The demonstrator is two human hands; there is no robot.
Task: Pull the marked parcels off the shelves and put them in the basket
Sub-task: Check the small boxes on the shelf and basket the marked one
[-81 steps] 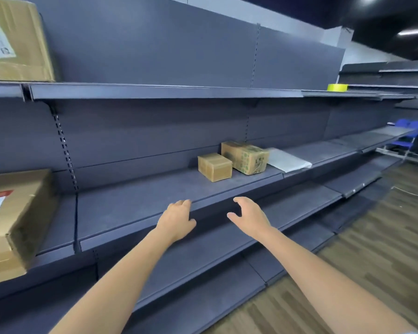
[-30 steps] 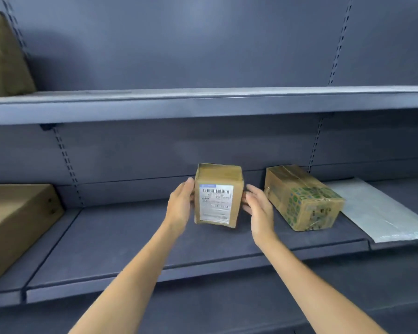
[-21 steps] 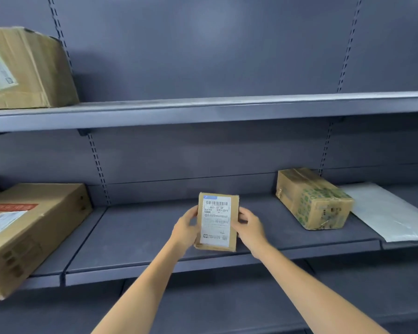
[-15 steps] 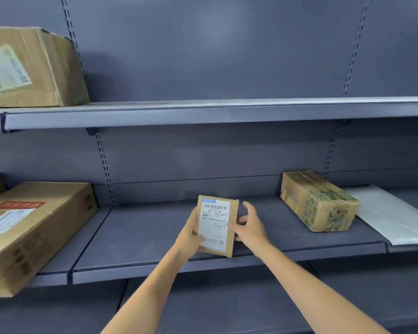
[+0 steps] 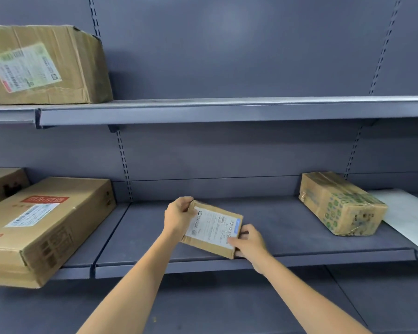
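My left hand (image 5: 177, 216) and right hand (image 5: 249, 242) each close a grip on opposite corners of the small labelled parcel (image 5: 212, 229), held tilted above the middle shelf (image 5: 287, 227), left of the taped box (image 5: 340, 203).

Middle shelf (image 5: 287, 225): long carton (image 5: 41, 227) left, taped box (image 5: 340, 203), white mailer (image 5: 405, 215) right.

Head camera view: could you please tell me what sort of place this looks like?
Probably a parcel storeroom or pickup point. Grey metal shelving runs in tiers, cardboard boxes with shipping labels sit on it, and both hands hold a small labelled parcel.
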